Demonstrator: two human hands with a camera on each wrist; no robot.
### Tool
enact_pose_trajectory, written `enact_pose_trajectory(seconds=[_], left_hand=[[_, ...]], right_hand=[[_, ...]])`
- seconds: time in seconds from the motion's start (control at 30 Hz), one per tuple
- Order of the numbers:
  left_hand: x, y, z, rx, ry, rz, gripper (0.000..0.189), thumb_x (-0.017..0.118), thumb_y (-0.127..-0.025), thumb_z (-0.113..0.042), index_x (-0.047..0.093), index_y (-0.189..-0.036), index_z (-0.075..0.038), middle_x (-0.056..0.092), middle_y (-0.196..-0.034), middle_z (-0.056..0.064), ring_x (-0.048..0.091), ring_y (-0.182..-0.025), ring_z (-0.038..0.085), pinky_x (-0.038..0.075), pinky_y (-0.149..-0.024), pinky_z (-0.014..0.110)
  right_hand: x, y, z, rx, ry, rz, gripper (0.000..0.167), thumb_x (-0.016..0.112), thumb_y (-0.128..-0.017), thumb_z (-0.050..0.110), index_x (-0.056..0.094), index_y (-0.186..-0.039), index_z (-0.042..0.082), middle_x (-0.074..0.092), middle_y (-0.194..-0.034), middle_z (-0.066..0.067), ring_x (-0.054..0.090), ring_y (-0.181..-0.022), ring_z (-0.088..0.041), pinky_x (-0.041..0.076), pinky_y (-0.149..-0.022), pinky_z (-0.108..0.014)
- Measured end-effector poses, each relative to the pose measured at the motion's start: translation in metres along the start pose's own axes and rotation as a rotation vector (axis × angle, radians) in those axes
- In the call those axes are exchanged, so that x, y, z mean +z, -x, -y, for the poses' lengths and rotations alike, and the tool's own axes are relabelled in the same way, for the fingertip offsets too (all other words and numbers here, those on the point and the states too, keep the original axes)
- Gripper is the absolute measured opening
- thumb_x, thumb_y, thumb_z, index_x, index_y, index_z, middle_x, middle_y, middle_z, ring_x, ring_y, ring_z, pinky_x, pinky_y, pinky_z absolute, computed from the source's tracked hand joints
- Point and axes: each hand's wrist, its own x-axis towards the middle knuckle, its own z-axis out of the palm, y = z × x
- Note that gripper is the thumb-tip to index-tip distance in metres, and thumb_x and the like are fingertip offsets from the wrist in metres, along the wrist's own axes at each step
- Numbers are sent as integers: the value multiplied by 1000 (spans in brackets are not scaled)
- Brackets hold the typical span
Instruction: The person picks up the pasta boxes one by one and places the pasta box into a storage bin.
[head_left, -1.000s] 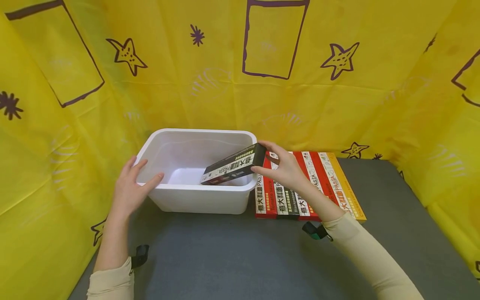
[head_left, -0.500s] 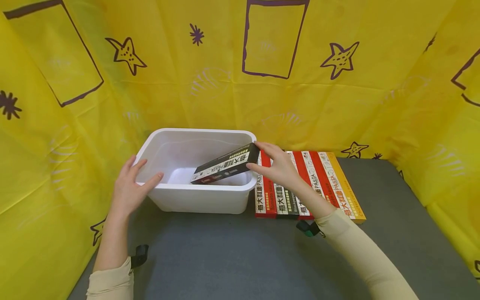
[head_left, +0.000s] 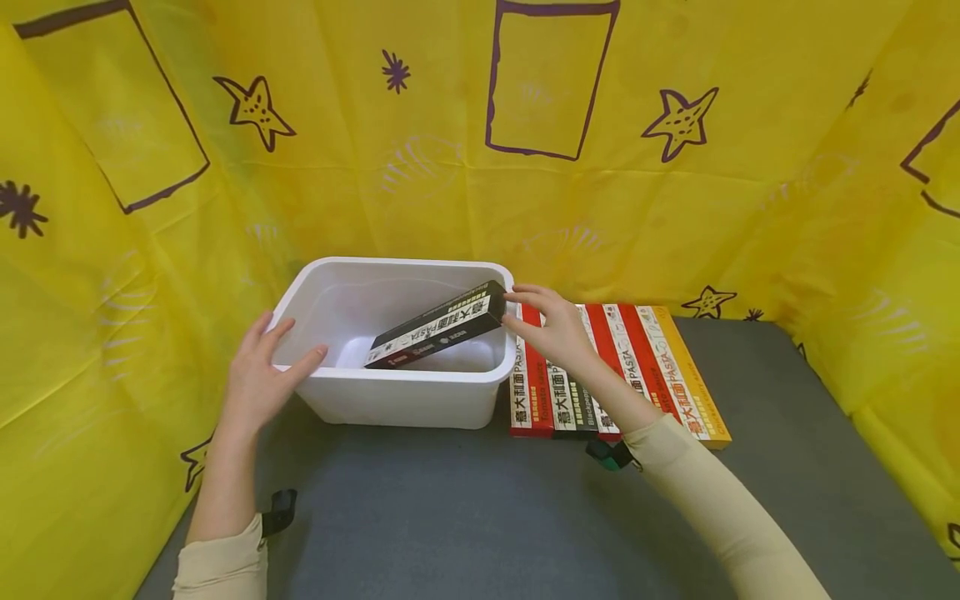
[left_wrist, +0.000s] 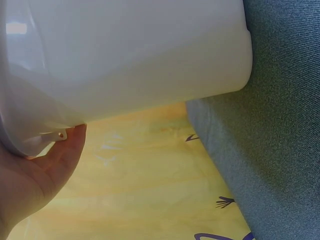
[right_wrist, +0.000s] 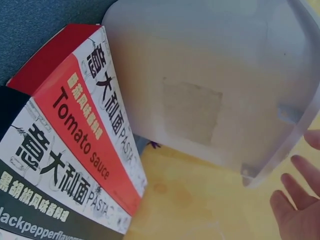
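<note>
A black pasta box [head_left: 438, 327] lies slanted in the white plastic bin [head_left: 408, 400], its left end low and its right end raised near the right rim. My right hand [head_left: 558, 329] holds the raised end between thumb and fingertips; in the right wrist view the fingers [right_wrist: 292, 192] are beside the bin's rim and the black box is hidden. My left hand [head_left: 258, 375] grips the bin's left front corner, thumb over the front rim. In the left wrist view, curled fingers [left_wrist: 67, 152] show under the rim.
Right of the bin, several red, black and yellow pasta boxes [head_left: 652, 367] lie side by side on the dark grey table [head_left: 450, 517]. A yellow patterned cloth [head_left: 420, 200] encloses the table at the back and sides.
The black pasta box has slid left, further into the bin, with my right hand following it. The fingers have drawn back to its very end. The left hand and bin stay put.
</note>
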Motion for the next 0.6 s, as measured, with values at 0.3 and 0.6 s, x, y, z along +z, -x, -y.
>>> enact_pose_trajectory(seconds=[0.3,0.6], left_hand=[[0,0,-1,-21,-2,13,75,63,-90,-47,42,-145,-1,20,-158,22,23,-137,52,22,-102,74],[2,0,1,-9,-9,5,74,63,-90,-46,43,-145,-1,21,-157,22,23,-138,51,22,-102,73]], right_hand=[[-4,5,-3,25,-47,1,35,71,-88,24,70,-121,12,60,-133,-8,52,-125,-23,42,-101,-47],[4,6,4,-44,13,97,45,67,-91,36,63,-131,14,55,-139,-5,38,-137,-24,26,-111,-56]])
